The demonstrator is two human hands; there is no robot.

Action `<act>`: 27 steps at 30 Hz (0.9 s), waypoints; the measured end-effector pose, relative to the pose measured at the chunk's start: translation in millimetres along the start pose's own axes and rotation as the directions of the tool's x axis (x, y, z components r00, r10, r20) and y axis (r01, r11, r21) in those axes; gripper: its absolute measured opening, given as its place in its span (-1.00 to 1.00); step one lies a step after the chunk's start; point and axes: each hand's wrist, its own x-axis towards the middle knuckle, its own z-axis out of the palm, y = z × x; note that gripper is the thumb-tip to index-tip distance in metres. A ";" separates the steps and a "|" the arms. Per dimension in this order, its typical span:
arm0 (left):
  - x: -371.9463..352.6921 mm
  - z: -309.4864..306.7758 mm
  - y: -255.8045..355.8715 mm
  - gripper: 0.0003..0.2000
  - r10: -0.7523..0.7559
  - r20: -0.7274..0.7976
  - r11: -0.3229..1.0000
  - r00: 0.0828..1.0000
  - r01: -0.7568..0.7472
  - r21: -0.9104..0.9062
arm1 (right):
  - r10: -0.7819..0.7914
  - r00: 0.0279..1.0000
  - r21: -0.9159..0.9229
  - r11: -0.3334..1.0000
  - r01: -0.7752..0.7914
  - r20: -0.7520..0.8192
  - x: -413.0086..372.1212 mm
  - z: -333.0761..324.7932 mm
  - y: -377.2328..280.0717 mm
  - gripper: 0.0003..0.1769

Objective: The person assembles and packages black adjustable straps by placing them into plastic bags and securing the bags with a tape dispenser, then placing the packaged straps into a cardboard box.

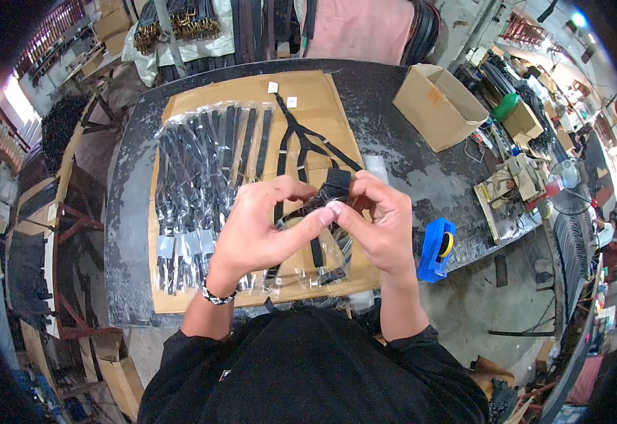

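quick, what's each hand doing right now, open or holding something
Left hand: closed, pinching the black bundle.
Right hand: closed, holding the same bundle, thumb tip against the left thumb's.

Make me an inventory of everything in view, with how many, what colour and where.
Held bundle: one, black, between both hands
Loose strap: one, black, branching, on the cardboard's right half
Bagged straps: many, black in clear plastic, cardboard's left half
Tags: two, white, near the loose strap's top
Cardboard: one sheet, brown, on the table
Table: one, black, worn, centre
Tape dispenser: one, blue, right of the right hand
Carton: one, brown, table's back right
Pink cloth: one, pink, behind the table
Side clutter: uncountable, mixed, both edges
Bracelet: one, black and white, left wrist
Shirt: one, black, bottom centre
Left hand: one, bare, at the bundle
Right hand: one, bare, at the bundle
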 end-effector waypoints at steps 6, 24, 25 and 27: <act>-2.0 -1.0 -1.2 -0.85 -0.136 0.049 0.934 0.990 0.144 -0.326 | 0.026 0.997 0.084 0.996 -0.032 0.070 -1.4 -3.9 0.5 -0.76; -5.7 2.7 -1.6 -0.86 -0.204 0.132 0.856 0.970 0.242 -0.456 | 0.033 0.996 0.143 0.989 -0.044 0.079 -4.6 -0.8 -1.1 -0.76; -5.9 2.4 -3.7 -0.84 -0.210 0.147 0.832 0.967 0.256 -0.493 | 0.028 0.996 0.128 0.991 -0.039 0.086 -4.7 -1.1 -1.7 -0.76; -9.6 -1.8 -14.3 -0.84 -0.222 0.190 0.832 0.956 0.287 -0.475 | 0.021 0.993 0.150 0.988 -0.038 0.114 -5.5 0.4 0.0 -0.76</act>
